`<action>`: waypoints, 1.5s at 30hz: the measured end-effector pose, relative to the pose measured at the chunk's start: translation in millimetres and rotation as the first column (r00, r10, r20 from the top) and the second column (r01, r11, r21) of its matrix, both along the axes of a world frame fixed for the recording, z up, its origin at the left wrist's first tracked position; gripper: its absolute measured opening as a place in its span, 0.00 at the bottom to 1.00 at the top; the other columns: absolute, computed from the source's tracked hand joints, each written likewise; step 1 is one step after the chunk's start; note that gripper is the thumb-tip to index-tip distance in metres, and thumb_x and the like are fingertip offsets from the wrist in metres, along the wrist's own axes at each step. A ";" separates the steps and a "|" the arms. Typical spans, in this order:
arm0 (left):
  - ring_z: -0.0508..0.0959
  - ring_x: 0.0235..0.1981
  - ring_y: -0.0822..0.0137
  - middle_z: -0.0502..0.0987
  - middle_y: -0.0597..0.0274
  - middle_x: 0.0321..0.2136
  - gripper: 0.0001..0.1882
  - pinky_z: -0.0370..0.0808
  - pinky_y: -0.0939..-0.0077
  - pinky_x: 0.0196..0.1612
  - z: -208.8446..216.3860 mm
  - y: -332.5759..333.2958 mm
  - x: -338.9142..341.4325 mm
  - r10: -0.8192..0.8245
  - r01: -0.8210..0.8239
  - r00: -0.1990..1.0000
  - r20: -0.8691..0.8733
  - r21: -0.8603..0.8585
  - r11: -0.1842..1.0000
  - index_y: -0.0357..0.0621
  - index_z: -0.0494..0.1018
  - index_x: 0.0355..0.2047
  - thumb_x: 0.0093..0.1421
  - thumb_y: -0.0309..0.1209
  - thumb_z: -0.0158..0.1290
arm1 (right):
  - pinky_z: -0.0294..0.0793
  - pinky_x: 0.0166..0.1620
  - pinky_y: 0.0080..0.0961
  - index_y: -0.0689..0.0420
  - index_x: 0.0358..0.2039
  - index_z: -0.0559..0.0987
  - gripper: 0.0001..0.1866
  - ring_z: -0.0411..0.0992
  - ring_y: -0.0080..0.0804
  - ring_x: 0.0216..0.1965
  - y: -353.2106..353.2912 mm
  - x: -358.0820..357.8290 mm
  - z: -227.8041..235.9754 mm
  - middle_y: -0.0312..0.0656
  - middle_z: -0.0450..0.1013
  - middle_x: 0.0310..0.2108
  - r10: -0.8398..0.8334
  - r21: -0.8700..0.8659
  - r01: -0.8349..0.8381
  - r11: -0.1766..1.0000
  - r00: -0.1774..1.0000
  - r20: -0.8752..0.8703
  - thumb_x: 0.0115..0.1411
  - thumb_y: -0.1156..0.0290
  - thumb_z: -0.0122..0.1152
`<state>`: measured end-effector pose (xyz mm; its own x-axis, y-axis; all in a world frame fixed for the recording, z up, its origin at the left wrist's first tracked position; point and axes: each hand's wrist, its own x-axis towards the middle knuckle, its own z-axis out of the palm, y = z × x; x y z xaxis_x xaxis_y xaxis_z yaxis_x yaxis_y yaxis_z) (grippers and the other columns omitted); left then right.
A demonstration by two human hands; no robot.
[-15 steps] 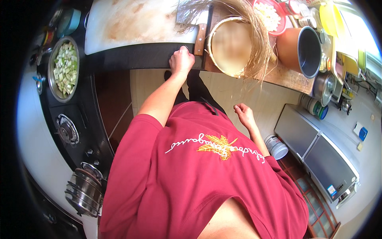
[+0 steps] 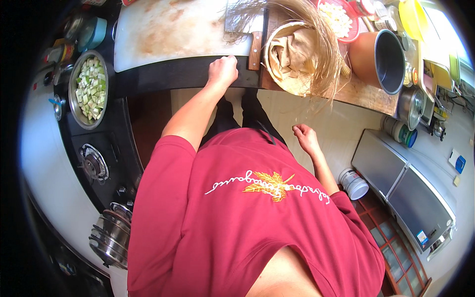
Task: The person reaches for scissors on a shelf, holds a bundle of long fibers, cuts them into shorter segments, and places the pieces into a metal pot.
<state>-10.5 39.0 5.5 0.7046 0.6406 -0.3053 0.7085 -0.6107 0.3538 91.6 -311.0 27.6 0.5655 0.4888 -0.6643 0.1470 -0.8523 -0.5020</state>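
Note:
My left hand (image 2: 222,73) is closed in a fist at the front edge of the dark counter (image 2: 183,73). Whatever lies inside that fist, if anything, is hidden. Just right of it is the wooden handle of a cleaver (image 2: 255,51), whose blade lies beside the stained white cutting board (image 2: 173,29). A round basket (image 2: 267,53) holds crumpled tan sheets (image 2: 293,53), with long dry straw-like fibres (image 2: 326,54) draped over its right side. Lower down, away from the counter, my right hand (image 2: 306,139) hangs with fingers curled in; their contents cannot be made out.
At left stand a steel bowl (image 2: 73,94) of diced pale-green vegetable, a gas burner (image 2: 94,163) and stacked pots (image 2: 110,240). Right of the basket are a red basket (image 2: 357,27) of pale pieces and a deep brown pot (image 2: 363,59). A white bucket (image 2: 354,184) sits near the grey fridge (image 2: 420,198).
The whole view has shifted so things appear farther right. Against the cleaver, my left fist has moved left along the counter edge. The tan sheets, smooth and blurred before, now show clear folds.

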 end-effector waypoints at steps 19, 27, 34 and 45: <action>0.76 0.26 0.68 0.75 0.58 0.26 0.04 0.75 0.75 0.34 76.6 -30.3 -27.8 0.799 0.269 0.601 0.024 -0.947 -0.173 0.45 0.67 0.28 0.53 0.25 0.51 | 0.70 0.38 0.26 0.61 0.35 0.76 0.17 0.73 0.31 0.32 -2.1 25.5 15.1 0.44 0.75 0.27 0.094 -0.094 -0.090 0.991 0.995 0.038 0.57 0.59 0.52; 0.68 0.17 0.78 0.72 0.64 0.22 0.03 0.66 0.85 0.22 90.0 -44.6 34.6 0.709 0.251 0.704 0.039 -0.948 -0.197 0.44 0.66 0.30 0.55 0.26 0.49 | 0.71 0.36 0.21 0.63 0.33 0.76 0.13 0.73 0.25 0.29 -19.3 29.7 28.3 0.39 0.75 0.29 -0.348 0.154 0.347 0.925 0.937 -0.022 0.58 0.65 0.52; 0.61 0.14 0.82 0.69 0.68 0.21 0.07 0.58 0.89 0.16 91.2 -58.5 44.0 0.649 0.117 0.760 -0.033 -0.976 -0.186 0.42 0.67 0.35 0.60 0.32 0.46 | 0.72 0.35 0.18 0.62 0.37 0.75 0.11 0.72 0.22 0.28 12.3 54.4 79.3 0.39 0.74 0.33 -0.675 0.512 0.605 0.610 0.735 -0.065 0.61 0.68 0.50; 0.62 0.15 0.81 0.68 0.70 0.21 0.09 0.58 0.89 0.17 81.8 -62.6 -33.9 0.676 -0.040 0.722 -0.148 -0.984 -0.173 0.43 0.68 0.36 0.63 0.35 0.43 | 0.56 0.55 0.36 0.57 0.62 0.47 0.43 0.56 0.37 0.58 71.4 75.8 95.7 0.43 0.51 0.61 -0.622 0.412 0.741 0.530 0.670 -0.405 0.57 0.45 0.50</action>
<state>-44.5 -23.7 87.3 0.6938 0.1471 -0.7050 0.2911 0.8381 0.4613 167.4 -239.6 123.3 0.7690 0.2899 -0.5698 -0.5123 -0.2538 -0.8205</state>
